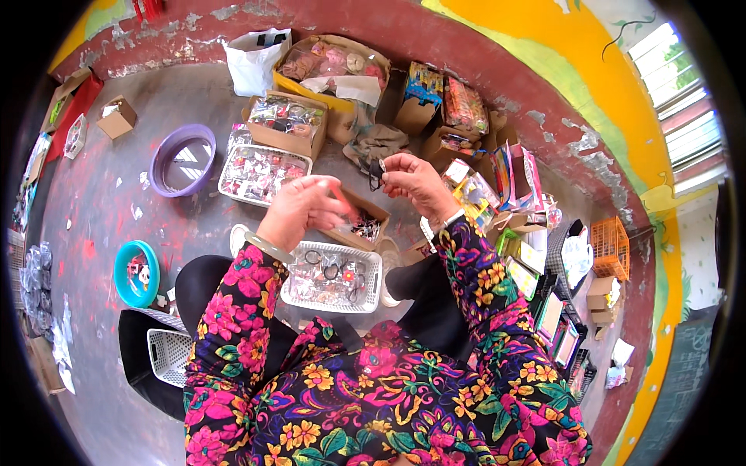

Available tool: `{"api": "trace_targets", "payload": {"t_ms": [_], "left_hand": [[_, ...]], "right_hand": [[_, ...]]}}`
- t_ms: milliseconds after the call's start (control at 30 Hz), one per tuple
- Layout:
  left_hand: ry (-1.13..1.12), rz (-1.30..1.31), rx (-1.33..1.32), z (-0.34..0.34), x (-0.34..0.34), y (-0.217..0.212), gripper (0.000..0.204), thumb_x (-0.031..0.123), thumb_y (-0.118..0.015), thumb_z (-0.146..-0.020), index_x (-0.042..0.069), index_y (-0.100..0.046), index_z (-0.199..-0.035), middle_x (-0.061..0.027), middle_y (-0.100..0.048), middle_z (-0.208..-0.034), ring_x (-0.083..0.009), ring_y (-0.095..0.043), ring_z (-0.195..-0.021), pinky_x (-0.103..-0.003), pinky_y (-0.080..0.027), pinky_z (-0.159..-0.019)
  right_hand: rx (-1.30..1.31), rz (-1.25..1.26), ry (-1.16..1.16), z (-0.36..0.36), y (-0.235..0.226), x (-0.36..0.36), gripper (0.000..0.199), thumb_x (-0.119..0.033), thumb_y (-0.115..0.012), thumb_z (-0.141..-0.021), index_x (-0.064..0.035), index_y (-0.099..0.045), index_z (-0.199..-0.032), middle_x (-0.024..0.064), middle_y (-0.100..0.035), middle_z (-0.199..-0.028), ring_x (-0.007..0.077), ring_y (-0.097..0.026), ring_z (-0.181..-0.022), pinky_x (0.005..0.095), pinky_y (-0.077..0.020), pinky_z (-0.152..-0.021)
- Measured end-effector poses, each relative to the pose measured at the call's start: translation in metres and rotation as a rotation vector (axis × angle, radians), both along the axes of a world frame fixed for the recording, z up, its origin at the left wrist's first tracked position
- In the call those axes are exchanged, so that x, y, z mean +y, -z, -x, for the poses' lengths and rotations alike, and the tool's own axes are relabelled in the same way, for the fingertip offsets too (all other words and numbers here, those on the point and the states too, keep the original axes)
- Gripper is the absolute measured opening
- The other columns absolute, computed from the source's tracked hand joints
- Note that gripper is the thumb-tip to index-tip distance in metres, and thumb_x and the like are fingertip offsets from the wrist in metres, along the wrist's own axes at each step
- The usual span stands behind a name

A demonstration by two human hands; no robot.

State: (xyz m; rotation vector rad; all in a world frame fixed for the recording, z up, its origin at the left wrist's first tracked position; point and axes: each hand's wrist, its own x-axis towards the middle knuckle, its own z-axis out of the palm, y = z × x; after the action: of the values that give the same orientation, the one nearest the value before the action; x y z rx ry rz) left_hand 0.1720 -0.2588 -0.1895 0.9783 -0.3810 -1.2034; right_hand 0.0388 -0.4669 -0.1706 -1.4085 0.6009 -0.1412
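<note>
My right hand (pixel 420 186) is raised over the boxes in front of me, with thumb and fingers pinched on a black hair tie (pixel 375 177). Facing it, my left hand (pixel 307 208) has its fingers bent together. Motion smears the left fingertips, and a reddish blur beside them is too unclear to name. Below and between the hands stands an open cardboard box (pixel 378 229) with small dark and light pieces inside. A white basket (pixel 373 283) sits between my legs, holding hair ties and small ornaments in clear bags.
Beyond my left hand are a white basket (pixel 225 185) of packets and a filled cardboard box (pixel 312 142). At left lie a purple basin (pixel 158 172) and a teal basin (pixel 120 278). Cartons line the wall; an orange crate (pixel 610 247) stands at right.
</note>
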Motion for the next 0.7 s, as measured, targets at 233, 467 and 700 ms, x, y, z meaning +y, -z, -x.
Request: {"api": "trace_targets", "payload": {"t_ms": [233,467,700], "left_hand": [[0.023,-0.059,-0.127,0.014,-0.013,-0.002,0.021,0.015,-0.055,-0.086,0.000,-0.052,-0.101,-0.0126,-0.064,-0.082,-0.0112,-0.056,-0.046,-0.019,-0.045,-0.042],[-0.024,-0.010,-0.164,0.013,-0.018,0.007,0.011,0.010,-0.054,-0.085,0.001,-0.055,-0.091,-0.0058,-0.062,-0.075,-0.0117,-0.058,-0.049,-0.020,-0.045,-0.046],[0.007,-0.044,-0.250,0.016,-0.020,0.006,0.010,0.007,-0.057,-0.081,0.001,-0.054,-0.087,-0.0027,-0.058,-0.069,-0.0087,-0.056,-0.051,-0.019,-0.045,-0.046]], "right_hand": [[-0.160,0.335,-0.049,-0.007,0.001,0.032,0.025,-0.005,-0.068,-0.072,-0.0035,-0.052,-0.091,-0.0020,-0.053,-0.076,0.0040,-0.050,-0.066,0.0187,-0.0422,-0.059],[-0.064,0.538,-0.134,-0.005,-0.006,0.034,0.033,-0.010,-0.072,-0.068,-0.0043,-0.052,-0.093,-0.0014,-0.056,-0.076,0.0069,-0.052,-0.070,0.0221,-0.0431,-0.060],[-0.053,0.483,-0.320,-0.002,-0.015,0.031,0.037,-0.014,-0.071,-0.070,-0.0030,-0.058,-0.102,0.0016,-0.058,-0.090,0.0065,-0.049,-0.072,0.0217,-0.0409,-0.058]]}}
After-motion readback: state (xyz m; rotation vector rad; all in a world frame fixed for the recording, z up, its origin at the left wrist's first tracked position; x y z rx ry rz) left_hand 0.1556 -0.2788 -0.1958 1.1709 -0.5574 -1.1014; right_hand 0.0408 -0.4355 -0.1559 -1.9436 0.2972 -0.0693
